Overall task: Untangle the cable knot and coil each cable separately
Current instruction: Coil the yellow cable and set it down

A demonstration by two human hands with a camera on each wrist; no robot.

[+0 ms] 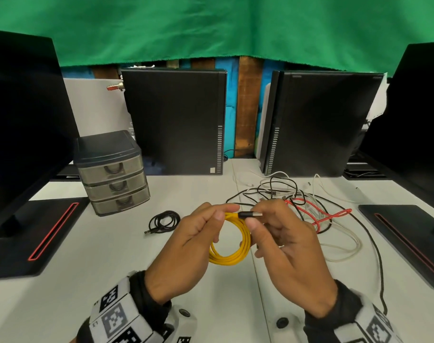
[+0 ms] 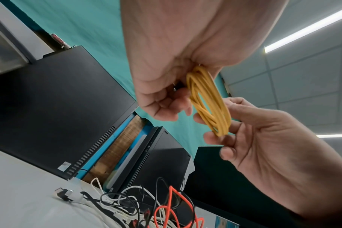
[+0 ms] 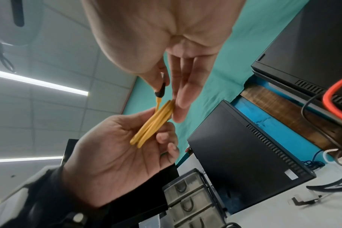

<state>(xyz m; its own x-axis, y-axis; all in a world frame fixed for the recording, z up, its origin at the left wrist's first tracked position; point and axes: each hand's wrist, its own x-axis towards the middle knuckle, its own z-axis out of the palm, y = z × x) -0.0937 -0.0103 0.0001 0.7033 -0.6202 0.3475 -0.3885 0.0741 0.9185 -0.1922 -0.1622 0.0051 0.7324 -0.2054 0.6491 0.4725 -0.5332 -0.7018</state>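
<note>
The yellow cable (image 1: 232, 243) is wound into a small coil and held in the air above the tabletop (image 1: 126, 246), between both hands, just in front of the remaining tangle (image 1: 307, 206). The left hand (image 1: 186, 246) has a narrow grip, thumb and fingers pinching the coil's left side. The right hand (image 1: 282, 243) pinches the black plug (image 1: 250, 215) at the cable's end between thumb and forefinger, with its other fingers fairly straight against the coil's right side.

My reading is that this coil is almost finished and the loose plug end has yet to be tucked or laid down. The risks from here:

1. The loops look springy. If either pinch relaxes before the end is secured, the coil could open up and fall across the tangle just behind it, snagging again.
2. Pulling the plug end too hard through the loops could cinch them into a fresh knot or kink the cable near the plug.
3. Setting the coil down close to the tangle, where black, white and red cables (image 1: 322, 216) still cross, invites it to get dragged along when the next cable is pulled. The spot beside the coiled black cable (image 1: 164, 222), left of the yellow coil, seems safer.
4. A long black strand (image 1: 378, 258) runs from the tangle toward the near tabletop edge past the right wrist; a sleeve catching it could shift the whole heap.
</note>
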